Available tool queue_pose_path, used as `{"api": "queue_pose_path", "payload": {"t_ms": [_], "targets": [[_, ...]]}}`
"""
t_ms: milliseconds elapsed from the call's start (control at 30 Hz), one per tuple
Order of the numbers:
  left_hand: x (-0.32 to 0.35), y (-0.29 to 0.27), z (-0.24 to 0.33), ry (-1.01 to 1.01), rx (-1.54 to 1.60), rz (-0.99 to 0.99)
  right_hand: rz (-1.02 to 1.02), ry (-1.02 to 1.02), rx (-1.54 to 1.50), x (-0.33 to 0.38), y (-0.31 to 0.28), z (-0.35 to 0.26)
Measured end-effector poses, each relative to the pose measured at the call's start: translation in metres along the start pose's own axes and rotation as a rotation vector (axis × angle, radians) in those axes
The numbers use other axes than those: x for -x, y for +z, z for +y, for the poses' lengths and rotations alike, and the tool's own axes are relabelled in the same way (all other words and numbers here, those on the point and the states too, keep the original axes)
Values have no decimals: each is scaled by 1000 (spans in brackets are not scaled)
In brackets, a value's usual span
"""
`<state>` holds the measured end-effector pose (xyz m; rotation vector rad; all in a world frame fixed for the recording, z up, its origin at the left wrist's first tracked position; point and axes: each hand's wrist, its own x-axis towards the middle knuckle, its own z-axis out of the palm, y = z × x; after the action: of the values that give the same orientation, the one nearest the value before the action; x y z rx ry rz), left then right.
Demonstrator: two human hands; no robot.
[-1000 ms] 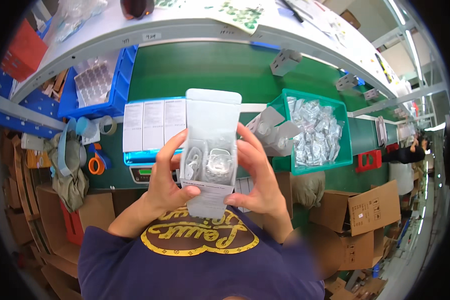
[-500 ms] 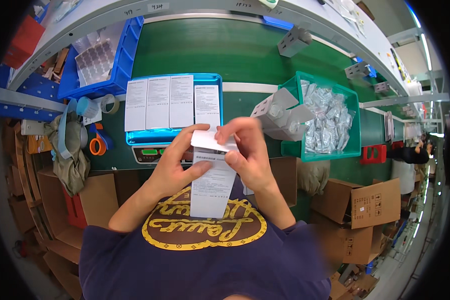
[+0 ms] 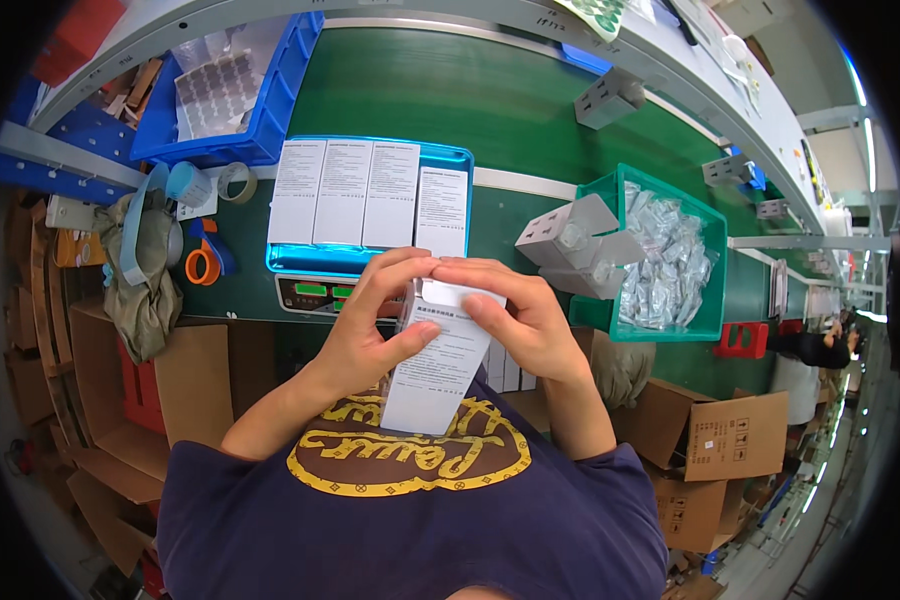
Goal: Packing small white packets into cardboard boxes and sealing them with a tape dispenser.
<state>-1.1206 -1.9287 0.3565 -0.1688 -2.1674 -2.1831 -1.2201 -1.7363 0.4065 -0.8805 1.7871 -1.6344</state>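
Note:
A tall white printed carton (image 3: 433, 375) is held in front of my chest, its top end pointing away from me. My left hand (image 3: 375, 320) grips its left side, thumb on the printed face and fingers curled over the top end. From the right, my right hand (image 3: 525, 318) closes round the top corner, its thumb on the folded edge. The fingertips of both hands meet over that end, which is partly hidden. Just beyond lie several similar white cartons (image 3: 342, 195) side by side in a shiny blue tray (image 3: 315, 262).
The tray rests on a scale (image 3: 310, 292) with green displays. To the right, open white cartons (image 3: 570, 240) stand beside a green crate (image 3: 715, 318) of small clear packets (image 3: 665, 255). At left are a blue bin (image 3: 280, 120), tape rolls (image 3: 235, 182) and orange-handled scissors (image 3: 203, 265). Brown boxes (image 3: 735, 435) flank me.
The carton's raised top flap is now folded down. My right hand has lowered onto the top end, and both hands have drawn together there. The whole view has shifted slightly.

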Motion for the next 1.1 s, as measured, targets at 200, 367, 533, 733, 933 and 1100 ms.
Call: {"api": "queue_pose_path", "payload": {"t_ms": [200,367,533,733,933,1100], "targets": [[-1,-7,13,-138,53,52,108,28,146,-18,17,7],[-1,-14,18,-178,2,24,53,53,84,-23,15,-10],[-2,-19,19,-126,59,49,85,239,54,-31,25,-17],[11,-29,4,-129,110,65,6,-96,250,-29,33,-6],[18,-35,5,-75,150,53,165,15,220,-20,58,6],[27,-48,4,-121,304,62,334,-185,153,-14,83,37]]}}
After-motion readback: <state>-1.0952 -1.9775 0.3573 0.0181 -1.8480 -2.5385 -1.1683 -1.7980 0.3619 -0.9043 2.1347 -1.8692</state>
